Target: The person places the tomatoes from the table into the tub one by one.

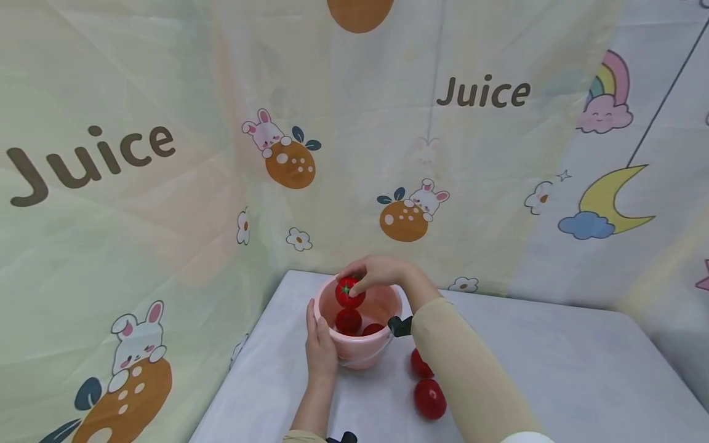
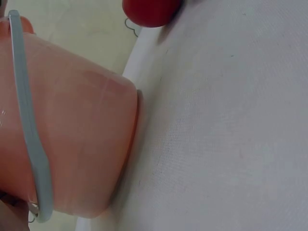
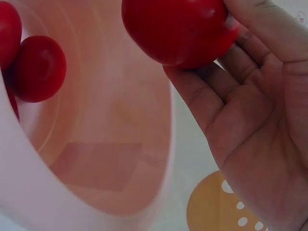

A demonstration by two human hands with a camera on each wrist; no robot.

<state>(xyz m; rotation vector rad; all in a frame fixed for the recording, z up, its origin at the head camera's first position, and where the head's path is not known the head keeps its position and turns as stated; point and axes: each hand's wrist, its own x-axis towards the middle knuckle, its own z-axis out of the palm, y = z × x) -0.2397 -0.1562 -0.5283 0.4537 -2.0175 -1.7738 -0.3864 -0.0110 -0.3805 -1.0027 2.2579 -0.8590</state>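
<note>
A pink bucket (image 1: pixel 360 351) with a pale handle (image 2: pixel 30 125) stands upright on the table. My right hand (image 1: pixel 382 271) pinches a red tomato (image 1: pixel 350 291) with a green calyx over the bucket's mouth, and the right wrist view shows the same tomato (image 3: pixel 180 31) between thumb and fingers. Several tomatoes (image 3: pixel 39 69) lie inside the bucket. Along the bucket's left outer side rests my left hand (image 1: pixel 321 347), its fingers fairly straight against the wall; only a sliver of that hand (image 2: pixel 13 216) shows in the left wrist view.
Two more tomatoes lie on the white table (image 1: pixel 554 363), right of the bucket: one (image 1: pixel 429 399) nearer, the other (image 1: pixel 421 364) partly behind the right sleeve (image 1: pixel 465 363). A printed cloth (image 1: pixel 343 154) hangs close behind the table and along its left side.
</note>
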